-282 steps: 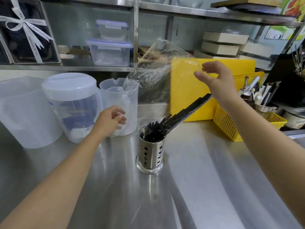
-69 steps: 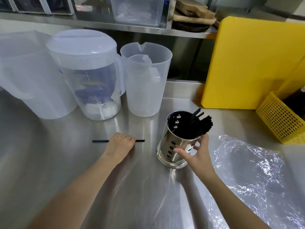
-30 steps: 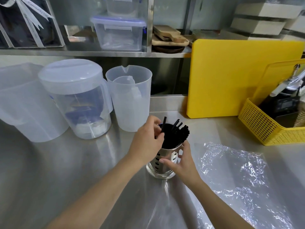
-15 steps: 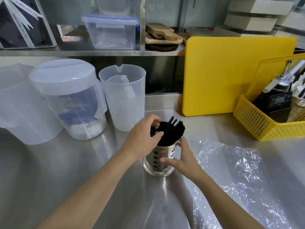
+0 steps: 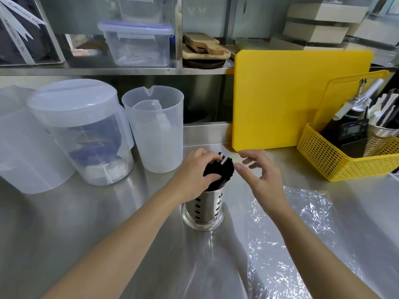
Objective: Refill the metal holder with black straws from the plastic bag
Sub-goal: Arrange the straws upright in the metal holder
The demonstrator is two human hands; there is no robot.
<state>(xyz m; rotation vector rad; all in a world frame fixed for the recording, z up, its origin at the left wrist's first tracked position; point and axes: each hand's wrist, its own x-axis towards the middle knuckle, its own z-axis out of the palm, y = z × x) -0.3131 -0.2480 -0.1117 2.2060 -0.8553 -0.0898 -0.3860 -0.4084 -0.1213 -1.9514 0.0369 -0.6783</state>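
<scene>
The perforated metal holder (image 5: 205,210) stands upright on the steel counter, packed with black straws (image 5: 222,171) that stick out of its top. My left hand (image 5: 194,171) is closed around the straw tops from the left. My right hand (image 5: 262,173) hovers just right of the straws with fingers spread, holding nothing; whether its fingertips touch the straws is unclear. The clear plastic bag (image 5: 302,223) lies flat and crumpled on the counter to the right of the holder.
Translucent plastic pitchers (image 5: 82,130) and a measuring jug (image 5: 155,128) stand behind on the left. A yellow cutting board (image 5: 298,98) leans at the back right, beside a yellow basket (image 5: 336,160) of utensils. A shelf (image 5: 108,71) holds boxes above.
My right hand has let go of the holder's side and risen to the straw tops, fingers apart. My left hand has stayed on the straws.
</scene>
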